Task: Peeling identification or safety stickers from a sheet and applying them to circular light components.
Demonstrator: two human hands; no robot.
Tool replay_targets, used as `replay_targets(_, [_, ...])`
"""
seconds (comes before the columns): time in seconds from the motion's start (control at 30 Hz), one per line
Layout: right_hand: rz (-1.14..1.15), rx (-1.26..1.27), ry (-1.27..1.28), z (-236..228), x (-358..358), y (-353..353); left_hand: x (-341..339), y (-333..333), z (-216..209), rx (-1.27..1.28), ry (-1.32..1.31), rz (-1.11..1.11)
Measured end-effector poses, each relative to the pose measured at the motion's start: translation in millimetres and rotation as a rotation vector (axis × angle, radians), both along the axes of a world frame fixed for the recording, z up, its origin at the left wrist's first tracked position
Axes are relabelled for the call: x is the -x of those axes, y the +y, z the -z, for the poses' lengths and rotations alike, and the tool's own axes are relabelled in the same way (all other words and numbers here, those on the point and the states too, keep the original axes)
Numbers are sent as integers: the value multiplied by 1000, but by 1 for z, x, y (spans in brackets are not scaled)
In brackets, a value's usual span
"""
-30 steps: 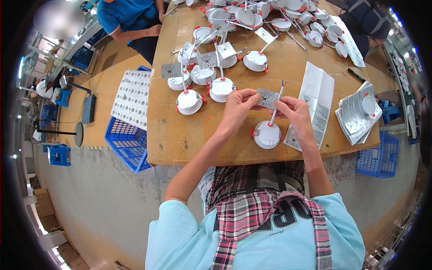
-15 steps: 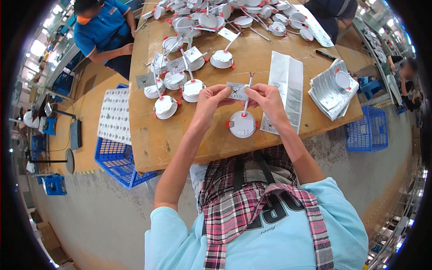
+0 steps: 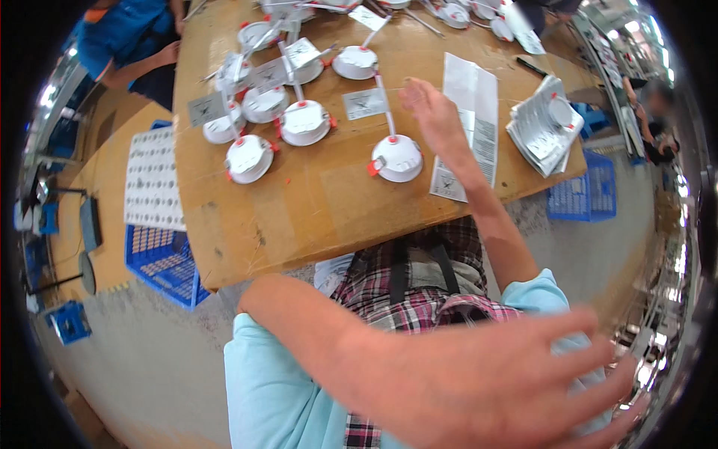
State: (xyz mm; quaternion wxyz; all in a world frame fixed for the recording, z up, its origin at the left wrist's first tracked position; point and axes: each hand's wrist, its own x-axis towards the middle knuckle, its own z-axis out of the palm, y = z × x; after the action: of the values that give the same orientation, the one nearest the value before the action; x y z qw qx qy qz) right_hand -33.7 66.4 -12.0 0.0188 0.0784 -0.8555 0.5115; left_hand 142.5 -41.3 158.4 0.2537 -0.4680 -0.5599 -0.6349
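A round white downlight with red clips stands on the wooden table in front of me. Its white cable rises from the top and carries a silver label with printed marks. Just right of that cable is my right hand, holding nothing that I can see, its fingers loosely stretched. My left hand is lifted close to the camera and crosses my body toward the lower right. Blurred as it is, its fingers show spread and without anything in them. Several similar labelled downlights stand to the left.
A printed silver sheet lies right of my right hand. Beyond it are a stack of silver sheets with a small white disc on top and a black pen. Blue crates flank the table. A person in blue is at the far left.
Both hands have let go of the label on the cable. My left hand has swung up toward the camera and rightward; the right has drawn slightly aside. The whole view has shifted.
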Motion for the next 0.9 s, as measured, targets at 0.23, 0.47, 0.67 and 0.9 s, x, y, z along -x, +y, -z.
replay_targets(0.23, [-66,-304,378,11,-78,-25,59,-12,12,-113,481,-248])
replay_targets(0.47, [-37,-427,302,15,-106,-18,74,-26,-10,-83,419,248])
replay_targets(0.67, [-60,-192,277,12,-111,-16,62,-33,-23,-69,208,423])
replay_targets(0.9, [-76,-150,320,13,-120,2,64,-18,-29,304,219,591])
